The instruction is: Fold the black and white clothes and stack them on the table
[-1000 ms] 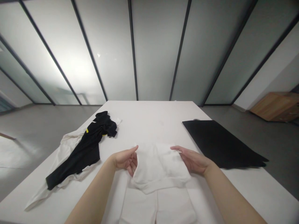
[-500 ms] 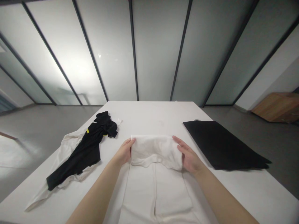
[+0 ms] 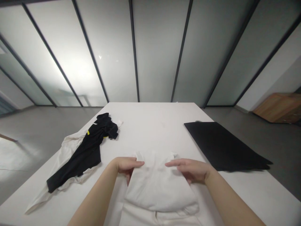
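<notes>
A white garment (image 3: pixel 160 191) lies in front of me on the white table, its upper part folded over towards me in a wide flap. Along its near side the fold makes a thick rounded edge, and a centre seam shows below it. My left hand (image 3: pixel 129 165) grips the flap's far left edge, thumb on top and fingers beneath the cloth. At the far right edge my right hand (image 3: pixel 188 169) holds it likewise, thumb side on top and the other fingers partly hidden. Between the hands the cloth's far end looks thin and rumpled.
On the left of the table (image 3: pixel 152 122) lies a crumpled black garment (image 3: pixel 87 157) with yellow trim, over a white garment (image 3: pixel 67 149). Flat black sheets (image 3: pixel 223 147) lie on the right, reaching past the table's edge. Frosted glass panels (image 3: pixel 157 50) stand behind the table.
Both hands have come nearer to me and closer together, turning inward. The narrow fold of the white garment has become a longer flap folded down towards me.
</notes>
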Motion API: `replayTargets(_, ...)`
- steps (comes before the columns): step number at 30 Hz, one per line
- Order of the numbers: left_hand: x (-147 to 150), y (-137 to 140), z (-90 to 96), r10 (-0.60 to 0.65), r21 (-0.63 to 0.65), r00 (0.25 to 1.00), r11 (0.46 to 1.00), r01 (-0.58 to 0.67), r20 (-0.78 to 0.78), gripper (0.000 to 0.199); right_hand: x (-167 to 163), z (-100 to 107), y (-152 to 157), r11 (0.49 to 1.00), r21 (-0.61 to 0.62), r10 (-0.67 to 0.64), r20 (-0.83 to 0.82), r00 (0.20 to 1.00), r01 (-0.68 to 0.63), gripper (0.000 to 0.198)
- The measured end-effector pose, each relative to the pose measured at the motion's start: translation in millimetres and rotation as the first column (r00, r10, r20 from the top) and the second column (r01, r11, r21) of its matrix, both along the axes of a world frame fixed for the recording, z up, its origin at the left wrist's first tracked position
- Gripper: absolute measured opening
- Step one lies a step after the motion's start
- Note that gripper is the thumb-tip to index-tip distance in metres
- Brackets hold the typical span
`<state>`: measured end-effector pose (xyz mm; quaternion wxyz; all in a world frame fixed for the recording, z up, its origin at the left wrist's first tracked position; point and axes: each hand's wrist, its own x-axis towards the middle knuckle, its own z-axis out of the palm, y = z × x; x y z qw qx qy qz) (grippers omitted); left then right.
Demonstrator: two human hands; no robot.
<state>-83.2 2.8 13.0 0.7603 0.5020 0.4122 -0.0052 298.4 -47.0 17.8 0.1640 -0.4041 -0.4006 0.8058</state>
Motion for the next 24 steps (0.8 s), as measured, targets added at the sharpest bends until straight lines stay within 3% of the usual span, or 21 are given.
replayTargets(3,7.9,0.6,1.7,0.174,0.115,0.985,0.979,-0.170,-0.022,0.057,-15.6,3.3,3.0,0.991,0.038,-0.132,0.020,0.991,0.131,0.051)
replayTargets(6,13.9,2.6,6.2,0.351,0.190,0.935,0.915,-0.355,0.056,0.055,-25.5,3.8,6.8,0.943,0.095,-0.316,-0.029,0.948,0.318,0.047)
replayTargets(9,19.8,7.8,7.5,0.517,0.310,0.852,0.798,-0.516,0.087,0.049,-32.3,2.9,13.4,0.860,0.191,-0.472,-0.057,0.880,0.473,0.049)
replayTargets(12,26.8,14.5,3.6,0.608,0.385,0.776,0.684,-0.619,0.166,0.046,-40.1,0.3,23.2,0.779,0.305,-0.548,-0.096,0.831,0.549,0.057)
replayTargets(16,34.6,19.7,1.6,0.689,0.338,0.650,0.558,-0.758,0.320,0.043,-49.4,-3.9,33.3,0.682,0.387,-0.620,-0.143,0.771,0.620,0.064)
replayTargets(19,33.1,19.0,9.0,0.703,0.165,0.605,0.591,-0.789,0.374,0.042,-48.0,-3.6,31.6,0.681,0.382,-0.633,-0.123,0.765,0.625,0.056)
replayTargets(24,11.7,12.2,19.3,0.618,0.006,0.697,0.747,-0.665,0.364,0.046,-25.3,0.5,17.8,0.782,0.270,-0.547,-0.136,0.826,0.562,0.034)
